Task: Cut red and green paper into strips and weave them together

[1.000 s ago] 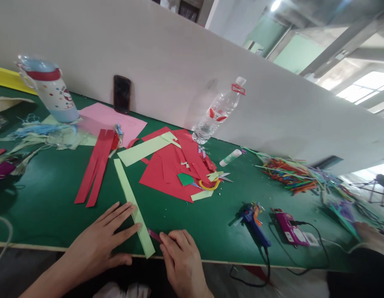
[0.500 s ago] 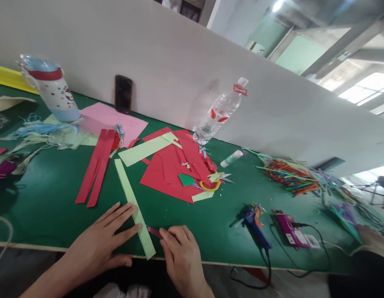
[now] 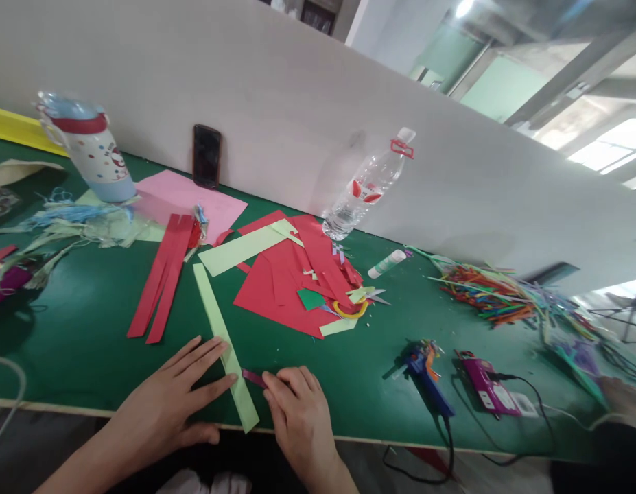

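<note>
A pale green paper strip [image 3: 210, 305] lies slantwise on the green table near its front edge. My left hand [image 3: 186, 391] is open over it, with fingertips pressing the strip flat. My right hand [image 3: 300, 415] is closed around a slim purple tool [image 3: 253, 377], whose exact kind I cannot make out. The tool's tip points left and lies at or beside the strip's right edge. Two long red paper strips [image 3: 158, 288] rest to the left, beyond my left hand.
Behind lie red paper pieces [image 3: 261, 298], scissors [image 3: 356, 309] and a glue stick [image 3: 387, 263]. A water bottle [image 3: 366, 189], phone [image 3: 206, 156] and flask [image 3: 99, 154] stand at the back. On the right are a corded blue glue gun [image 3: 428, 381], a purple power strip [image 3: 487, 384] and another person's hand [image 3: 623, 398].
The view has shifted slightly, so everything appears a little to the right. My left hand still presses the strip, and my right hand keeps the purple tool beside it.
</note>
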The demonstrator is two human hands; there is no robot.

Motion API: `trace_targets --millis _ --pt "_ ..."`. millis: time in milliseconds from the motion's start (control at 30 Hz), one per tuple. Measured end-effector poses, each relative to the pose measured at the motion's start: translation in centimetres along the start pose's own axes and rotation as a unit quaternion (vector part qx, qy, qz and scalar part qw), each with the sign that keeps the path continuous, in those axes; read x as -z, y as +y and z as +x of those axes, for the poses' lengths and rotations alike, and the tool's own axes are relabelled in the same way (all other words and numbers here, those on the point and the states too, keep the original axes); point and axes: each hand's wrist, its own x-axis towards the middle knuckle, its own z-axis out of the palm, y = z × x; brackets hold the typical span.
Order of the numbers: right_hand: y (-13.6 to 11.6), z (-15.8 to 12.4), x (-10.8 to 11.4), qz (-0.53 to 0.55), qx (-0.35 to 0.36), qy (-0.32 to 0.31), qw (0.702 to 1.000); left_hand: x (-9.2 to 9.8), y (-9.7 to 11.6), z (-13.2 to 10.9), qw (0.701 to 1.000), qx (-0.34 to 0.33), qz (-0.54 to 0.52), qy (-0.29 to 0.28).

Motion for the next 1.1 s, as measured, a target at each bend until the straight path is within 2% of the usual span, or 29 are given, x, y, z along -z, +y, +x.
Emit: trace_targets --millis 267,467,700,1100 --pt "0.42 0.47 0.10 0.007 -0.007 0.008 1.000 0.15 0.08 0.08 1.000 0.009 -0.018 0.009" --pt "0.26 0.57 -0.14 0.006 0.001 0.010 1.000 0.02 -0.06 -0.19 1.000 -0.019 0.003 -0.005" --pt "0.23 0.76 0.12 0.007 -0.004 0.012 1.000 0.11 -0.01 -0.11 1.000 0.000 -0.029 -0.010" --pt "0.24 1.12 -0.19 0.009 -0.007 0.013 1.000 0.15 -0.07 -0.10 0.999 -0.007 -0.030 -0.019"
